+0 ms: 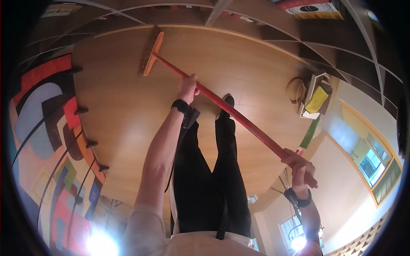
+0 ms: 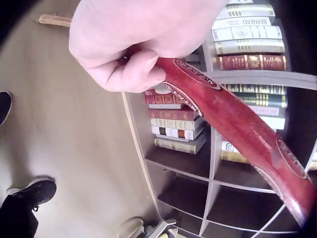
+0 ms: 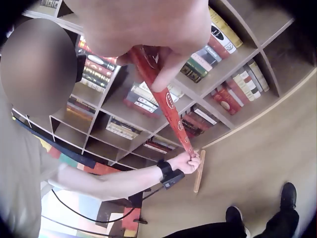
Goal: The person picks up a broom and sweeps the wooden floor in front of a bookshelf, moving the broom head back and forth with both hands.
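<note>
So the red-handled broom (image 1: 245,121) runs slantwise across the person's front, out over the floor (image 1: 111,106), with both hands on it. The left hand (image 1: 188,89) has its fingers wrapped tight round the shaft on the head side, and the right hand (image 1: 300,168) has its fingers curled round the other end, a stub of handle poking out past them. The long stretch of handle between the two hands is bare.

The head view is the one that gets the whole broom in, including the orange broom head (image 1: 154,54) with dark bristles along one side. The left wrist view catches just a bit of that head beyond the knuckles, but it's way better for the handle: glossy red, kinda scuffed, with pale-rimmed ovals (image 2: 197,74) and lettering inside. The right wrist view looks down the shaft to the left hand gripping it.

Further out, the wrist views show books (image 2: 176,133) in the bookcase (image 2: 183,196), spines pretty clear. Head view adds a colorful panel (image 1: 47,123) on the left, a yellow item (image 1: 317,100) in a pale holder (image 1: 304,104), and a window (image 1: 371,166).
</note>
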`<move>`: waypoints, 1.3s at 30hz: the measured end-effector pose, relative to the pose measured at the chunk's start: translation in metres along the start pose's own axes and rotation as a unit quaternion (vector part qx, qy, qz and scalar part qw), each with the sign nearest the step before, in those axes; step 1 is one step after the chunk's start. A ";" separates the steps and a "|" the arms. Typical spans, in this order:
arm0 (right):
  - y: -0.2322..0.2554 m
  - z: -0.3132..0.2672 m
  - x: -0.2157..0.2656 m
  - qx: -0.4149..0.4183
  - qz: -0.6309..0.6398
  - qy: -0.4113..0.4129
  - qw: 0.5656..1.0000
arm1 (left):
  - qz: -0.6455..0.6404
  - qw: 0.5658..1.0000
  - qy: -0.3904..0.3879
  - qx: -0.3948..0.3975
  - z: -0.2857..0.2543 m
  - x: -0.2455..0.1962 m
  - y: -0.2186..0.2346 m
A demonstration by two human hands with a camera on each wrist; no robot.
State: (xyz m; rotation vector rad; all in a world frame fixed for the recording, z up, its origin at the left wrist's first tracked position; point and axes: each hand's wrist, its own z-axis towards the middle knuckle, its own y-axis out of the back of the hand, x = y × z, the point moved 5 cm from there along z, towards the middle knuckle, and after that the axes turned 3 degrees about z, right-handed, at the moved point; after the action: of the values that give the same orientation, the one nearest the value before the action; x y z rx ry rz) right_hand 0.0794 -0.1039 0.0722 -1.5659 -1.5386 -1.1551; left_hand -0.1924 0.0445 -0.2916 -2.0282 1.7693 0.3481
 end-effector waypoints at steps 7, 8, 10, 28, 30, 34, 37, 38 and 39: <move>0.102 -0.038 0.000 -0.040 -0.093 0.021 0.995 | -0.013 0.999 -0.003 0.040 -0.028 0.053 -0.116; 0.119 -0.046 0.001 -0.051 -0.115 0.017 0.992 | -0.015 1.000 -0.001 0.027 -0.030 0.059 -0.134; 0.146 -0.058 0.009 -0.059 -0.118 0.018 0.991 | -0.021 0.999 0.006 0.038 -0.036 0.069 -0.168; 0.151 -0.079 -0.042 -0.022 0.009 -0.009 1.000 | -0.016 0.998 -0.050 0.027 -0.053 0.067 -0.119; 0.131 -0.064 -0.042 -0.009 0.015 -0.019 1.000 | 0.026 0.999 -0.002 -0.025 -0.033 0.073 -0.104; 0.132 -0.059 -0.058 0.003 0.031 -0.001 1.000 | 0.037 0.998 -0.021 -0.039 -0.017 0.085 -0.113; 0.160 -0.067 -0.068 -0.023 0.029 -0.003 0.999 | 0.051 0.999 -0.015 0.003 -0.015 0.091 -0.147; 0.169 -0.070 -0.069 -0.040 0.020 0.003 0.999 | 0.033 0.999 -0.005 0.005 -0.016 0.096 -0.159; 0.182 -0.072 -0.068 -0.075 -0.014 -0.022 0.997 | 0.029 0.999 -0.001 0.022 -0.018 0.101 -0.173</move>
State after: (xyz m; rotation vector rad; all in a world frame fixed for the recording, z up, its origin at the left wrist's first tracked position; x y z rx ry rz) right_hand 0.2531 -0.2159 0.0631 -1.6832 -1.5371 -1.2844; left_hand -0.0079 -0.0356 -0.2956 -1.9482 1.8218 0.3247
